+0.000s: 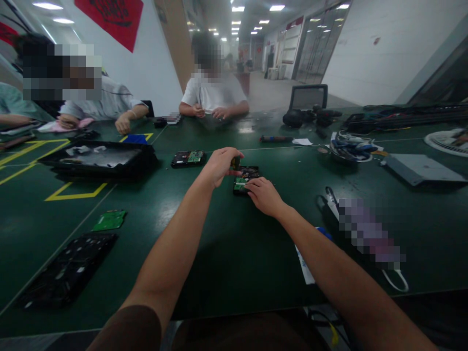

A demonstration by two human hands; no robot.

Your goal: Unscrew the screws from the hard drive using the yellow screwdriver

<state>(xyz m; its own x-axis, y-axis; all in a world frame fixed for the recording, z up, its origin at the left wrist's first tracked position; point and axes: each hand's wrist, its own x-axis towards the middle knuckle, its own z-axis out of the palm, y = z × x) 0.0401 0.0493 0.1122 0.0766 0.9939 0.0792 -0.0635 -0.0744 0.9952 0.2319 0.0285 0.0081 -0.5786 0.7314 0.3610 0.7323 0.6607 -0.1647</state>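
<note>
A black hard drive (pixel 251 170) with a green circuit board (pixel 240 184) lies on the table in front of me. My left hand (pixel 220 165) is over its far left side, fingers curled around a small dark, yellowish object (pixel 236 163) whose kind I cannot make out. At the near right edge of the drive, my right hand (pixel 266 196) grips it, with the fingertips on the board. Left of my hands sits a second hard drive (pixel 187 158), board side up.
A green table (pixel 219 273) spans the view. A black tray (pixel 98 158), a loose circuit board (pixel 109 220) and several black drives (pixel 69 268) are at left. On the right lie a screwdriver-like tool (pixel 276 139), cables (pixel 351 146), a metal box (pixel 426 169) and a pouch (pixel 369 231). People sit opposite.
</note>
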